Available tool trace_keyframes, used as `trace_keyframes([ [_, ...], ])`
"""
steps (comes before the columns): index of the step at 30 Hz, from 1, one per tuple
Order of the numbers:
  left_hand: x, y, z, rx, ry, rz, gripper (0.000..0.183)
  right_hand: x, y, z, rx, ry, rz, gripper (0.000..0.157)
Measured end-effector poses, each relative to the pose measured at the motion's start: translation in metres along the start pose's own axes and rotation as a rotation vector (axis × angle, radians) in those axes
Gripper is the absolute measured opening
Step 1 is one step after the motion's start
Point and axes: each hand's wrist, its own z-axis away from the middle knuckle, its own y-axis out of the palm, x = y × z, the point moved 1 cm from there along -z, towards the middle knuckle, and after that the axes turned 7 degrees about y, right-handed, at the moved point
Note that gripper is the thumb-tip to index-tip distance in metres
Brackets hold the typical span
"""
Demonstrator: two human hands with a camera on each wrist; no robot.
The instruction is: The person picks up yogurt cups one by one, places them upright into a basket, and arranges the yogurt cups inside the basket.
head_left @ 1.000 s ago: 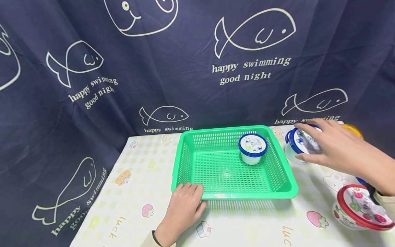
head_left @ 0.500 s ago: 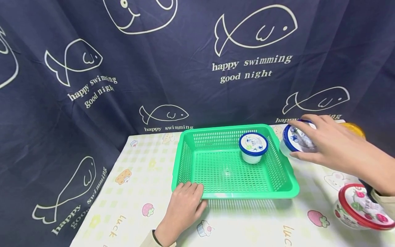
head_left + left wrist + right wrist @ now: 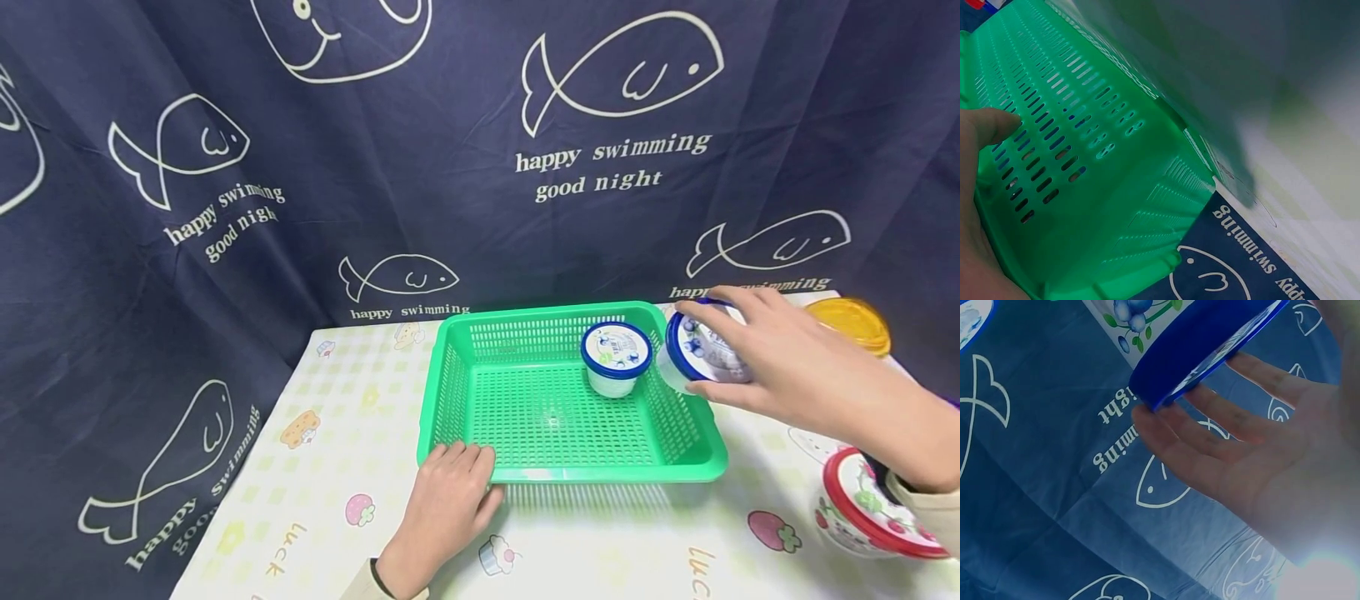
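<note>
A green plastic basket [image 3: 600, 475] sits on the table, with one blue-lidded tub [image 3: 615, 350] standing inside at its right. My left hand [image 3: 446, 508] grips the basket's near rim at the left corner; in the left wrist view the thumb presses the slotted wall of the basket [image 3: 1116, 212]. By its lid, my right hand [image 3: 810, 367] holds a second blue-lidded tub [image 3: 678, 350], tilted, at the basket's right rim. The right wrist view shows fingertips along the edge of this tub's blue lid [image 3: 1204, 344] and blueberries printed on its side.
A red-lidded tub [image 3: 847, 508] stands at the near right, partly behind my right sleeve. Farther back is a yellow lid [image 3: 855, 323], partly hidden by my arm. A navy curtain [image 3: 480, 167] hangs behind the patterned tablecloth [image 3: 330, 392].
My right hand has taken the blue-lidded tub from its place right of the basket and brought it left to the right rim. The left hand has stayed on the basket.
</note>
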Motion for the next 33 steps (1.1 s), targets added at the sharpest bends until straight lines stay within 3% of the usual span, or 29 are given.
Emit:
trace_keyframes([
  [7, 0.0, 0.0, 0.001, 0.0, 0.0, -0.003, 0.022, 0.008, 0.003, -0.001, -0.035, -0.051, -0.001, 0.091],
  [33, 0.0, 0.0, 0.0, -0.001, -0.002, 0.0, 0.023, 0.034, 0.035, -0.004, -0.016, -0.189, -0.099, 0.081],
])
